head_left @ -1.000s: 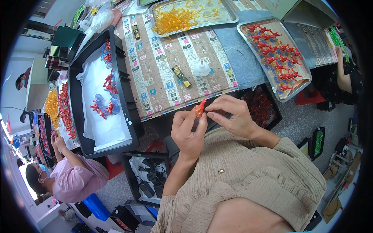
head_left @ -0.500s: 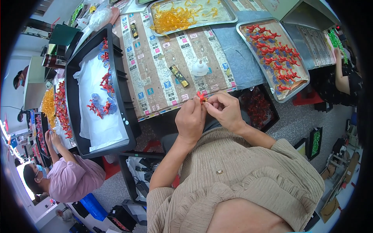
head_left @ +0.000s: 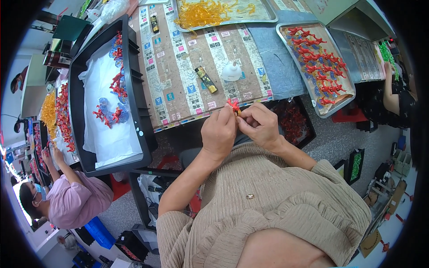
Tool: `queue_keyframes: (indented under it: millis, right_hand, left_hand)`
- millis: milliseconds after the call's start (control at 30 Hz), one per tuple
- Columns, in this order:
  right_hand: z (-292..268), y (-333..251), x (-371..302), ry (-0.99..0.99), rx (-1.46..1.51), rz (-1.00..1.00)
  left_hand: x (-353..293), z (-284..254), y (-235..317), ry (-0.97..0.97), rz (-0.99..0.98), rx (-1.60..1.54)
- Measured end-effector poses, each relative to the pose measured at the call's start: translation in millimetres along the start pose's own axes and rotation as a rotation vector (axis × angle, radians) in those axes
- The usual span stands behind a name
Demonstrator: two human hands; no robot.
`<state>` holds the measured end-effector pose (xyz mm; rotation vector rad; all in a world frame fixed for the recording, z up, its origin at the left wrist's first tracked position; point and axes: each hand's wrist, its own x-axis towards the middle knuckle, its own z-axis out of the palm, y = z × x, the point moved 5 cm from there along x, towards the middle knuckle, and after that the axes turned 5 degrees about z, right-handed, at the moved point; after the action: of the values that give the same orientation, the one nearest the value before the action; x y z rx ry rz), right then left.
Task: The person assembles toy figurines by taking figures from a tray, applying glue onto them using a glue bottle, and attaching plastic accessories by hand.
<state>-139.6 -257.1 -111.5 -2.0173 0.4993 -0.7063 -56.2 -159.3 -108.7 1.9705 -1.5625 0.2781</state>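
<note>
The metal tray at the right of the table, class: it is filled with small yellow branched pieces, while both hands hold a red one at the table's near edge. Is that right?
Not quite. In the head view the metal tray at the right holds red branched pieces, not yellow; the yellow ones lie in the far tray. The left hand and right hand do hold a small red piece at the near edge.

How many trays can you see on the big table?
3. A black tray lined with white paper on the left, a metal tray of yellow pieces at the top, a metal tray of red pieces on the right. Others may be hidden off-frame.
</note>
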Motion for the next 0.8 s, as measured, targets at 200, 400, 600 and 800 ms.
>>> queue_keyframes:
  millis: [200,400,600,800]
  right_hand:
    - [0,-4,0,-0.036,-0.035,0.003]
    - [0,3,-1,-0.009,-0.027,0.163]
    - [0,18,-2,-0.045,0.094,0.355]
    - [1,21,-3,-0.092,0.128,0.393]
  left_hand:
    - [-1,3,2,-0.047,0.047,0.082]
    - [-1,4,1,-0.025,0.014,0.066]
    - [2,4,4,-0.037,0.024,0.086]
    - [4,6,4,-0.057,0.033,0.099]
